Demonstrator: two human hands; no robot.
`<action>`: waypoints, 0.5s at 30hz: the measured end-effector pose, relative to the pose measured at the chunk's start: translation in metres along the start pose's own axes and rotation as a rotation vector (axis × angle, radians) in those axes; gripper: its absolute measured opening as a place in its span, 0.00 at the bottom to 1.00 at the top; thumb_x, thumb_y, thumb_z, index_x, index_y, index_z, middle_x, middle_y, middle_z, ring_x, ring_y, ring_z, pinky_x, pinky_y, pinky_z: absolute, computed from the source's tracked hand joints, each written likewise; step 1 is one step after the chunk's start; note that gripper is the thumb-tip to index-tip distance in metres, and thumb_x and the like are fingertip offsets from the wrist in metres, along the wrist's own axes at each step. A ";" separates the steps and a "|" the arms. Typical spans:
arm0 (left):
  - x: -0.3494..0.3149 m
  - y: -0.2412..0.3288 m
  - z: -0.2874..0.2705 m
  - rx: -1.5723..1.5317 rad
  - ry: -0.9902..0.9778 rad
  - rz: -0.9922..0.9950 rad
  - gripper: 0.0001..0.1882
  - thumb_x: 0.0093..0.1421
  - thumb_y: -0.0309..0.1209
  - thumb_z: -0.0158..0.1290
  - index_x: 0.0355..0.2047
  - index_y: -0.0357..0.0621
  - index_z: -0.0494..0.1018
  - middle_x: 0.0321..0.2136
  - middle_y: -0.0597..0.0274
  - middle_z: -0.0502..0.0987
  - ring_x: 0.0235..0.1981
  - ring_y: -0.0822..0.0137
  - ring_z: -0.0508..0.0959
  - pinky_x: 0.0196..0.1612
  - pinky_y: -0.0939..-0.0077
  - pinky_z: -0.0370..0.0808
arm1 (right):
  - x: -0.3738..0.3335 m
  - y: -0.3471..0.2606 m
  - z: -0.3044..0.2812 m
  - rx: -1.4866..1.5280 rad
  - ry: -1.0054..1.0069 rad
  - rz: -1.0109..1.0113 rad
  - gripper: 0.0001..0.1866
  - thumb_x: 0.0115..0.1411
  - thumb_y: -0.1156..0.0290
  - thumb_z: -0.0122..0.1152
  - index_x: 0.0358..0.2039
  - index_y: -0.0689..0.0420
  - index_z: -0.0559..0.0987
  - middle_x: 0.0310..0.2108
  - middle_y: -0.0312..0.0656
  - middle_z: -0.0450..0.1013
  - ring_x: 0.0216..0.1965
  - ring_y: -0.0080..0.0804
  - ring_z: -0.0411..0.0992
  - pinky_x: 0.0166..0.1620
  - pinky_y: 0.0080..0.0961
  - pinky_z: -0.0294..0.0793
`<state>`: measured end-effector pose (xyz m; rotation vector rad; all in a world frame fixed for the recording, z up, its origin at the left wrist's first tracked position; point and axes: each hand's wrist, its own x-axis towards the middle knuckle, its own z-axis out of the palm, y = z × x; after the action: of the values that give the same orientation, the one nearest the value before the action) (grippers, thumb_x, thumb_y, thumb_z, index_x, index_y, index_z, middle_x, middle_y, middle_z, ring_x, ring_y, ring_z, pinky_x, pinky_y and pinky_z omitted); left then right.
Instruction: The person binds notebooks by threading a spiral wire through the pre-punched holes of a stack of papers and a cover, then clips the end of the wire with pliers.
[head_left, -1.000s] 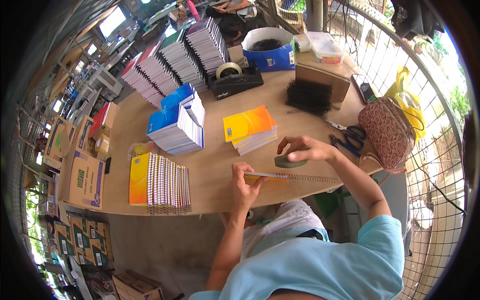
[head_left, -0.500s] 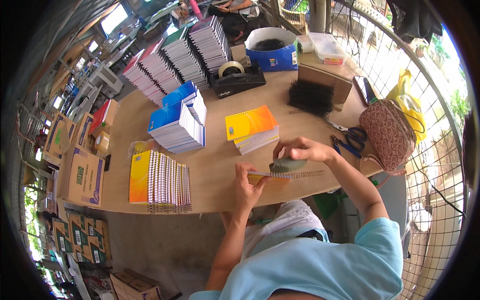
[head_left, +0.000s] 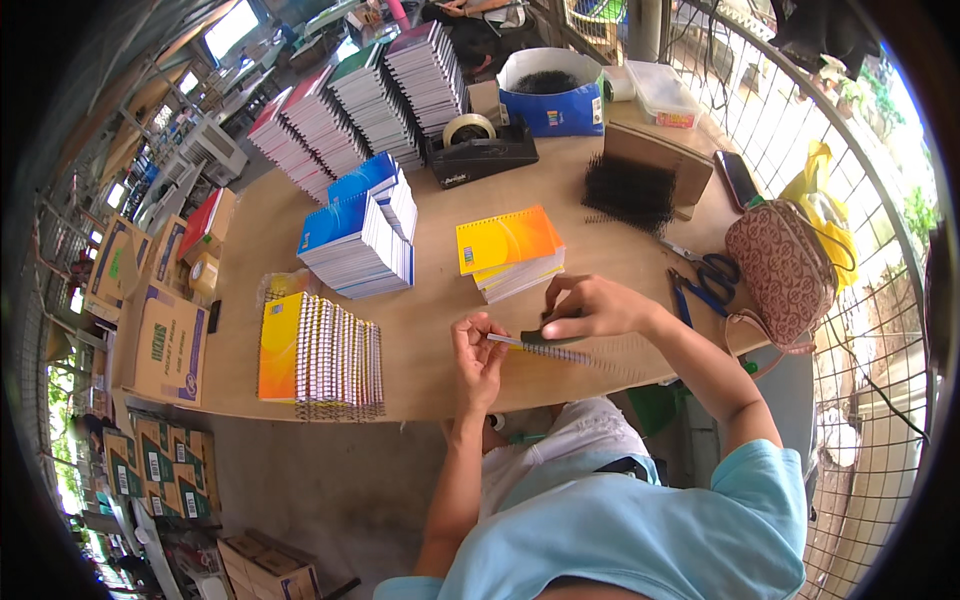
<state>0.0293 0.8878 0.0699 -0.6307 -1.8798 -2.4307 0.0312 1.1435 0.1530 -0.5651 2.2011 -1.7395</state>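
My left hand (head_left: pixel 477 355) grips the left end of a thin notebook (head_left: pixel 553 351) held edge-up above the table's near side. A dark wire coil (head_left: pixel 612 366) runs along its edge and sticks out past the right end, smeared by motion. My right hand (head_left: pixel 596 306) is closed on a dark grey-green flat piece (head_left: pixel 545 337), which lies against the coil; its exact kind is unclear. Just beyond my hands sits a short stack of yellow-orange notebooks (head_left: pixel 510 240). At the left front stands a row of coil-bound yellow notebooks (head_left: pixel 285 345).
Blue notebooks (head_left: pixel 335 232) and tall stacks of bound books (head_left: pixel 425 75) fill the back left. A black tape dispenser (head_left: pixel 485 158), blue container (head_left: pixel 550 110), black coils (head_left: pixel 628 193), scissors (head_left: pixel 712 268), pliers (head_left: pixel 682 298) and a patterned pouch (head_left: pixel 780 255) occupy the back and right.
The notebook's right end has dipped and its coil has become blurred. The grey-green piece has tipped flatter and shifted slightly left with my right hand; my left hand has shifted slightly left.
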 end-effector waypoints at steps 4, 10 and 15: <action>0.004 0.000 -0.002 -0.051 -0.028 -0.031 0.29 0.61 0.19 0.61 0.58 0.47 0.60 0.38 0.62 0.73 0.41 0.72 0.75 0.49 0.77 0.74 | 0.007 -0.005 0.001 -0.466 0.176 0.007 0.31 0.58 0.38 0.63 0.32 0.59 0.87 0.38 0.42 0.78 0.39 0.39 0.77 0.45 0.36 0.74; 0.004 -0.002 -0.002 -0.089 -0.037 -0.070 0.33 0.58 0.14 0.60 0.58 0.48 0.59 0.36 0.60 0.76 0.39 0.73 0.77 0.45 0.79 0.77 | 0.006 -0.009 0.000 -0.426 0.135 -0.053 0.25 0.60 0.45 0.65 0.37 0.58 0.87 0.40 0.45 0.77 0.38 0.39 0.77 0.44 0.36 0.75; 0.003 -0.003 -0.004 -0.112 -0.025 -0.098 0.34 0.57 0.13 0.60 0.59 0.48 0.58 0.36 0.59 0.78 0.40 0.73 0.78 0.46 0.79 0.78 | 0.011 -0.028 0.010 -0.653 0.057 0.035 0.34 0.61 0.37 0.60 0.30 0.62 0.86 0.38 0.45 0.77 0.39 0.39 0.76 0.42 0.35 0.74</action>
<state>0.0245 0.8854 0.0674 -0.5897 -1.8356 -2.6168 0.0294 1.1238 0.1785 -0.6057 2.7910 -0.9955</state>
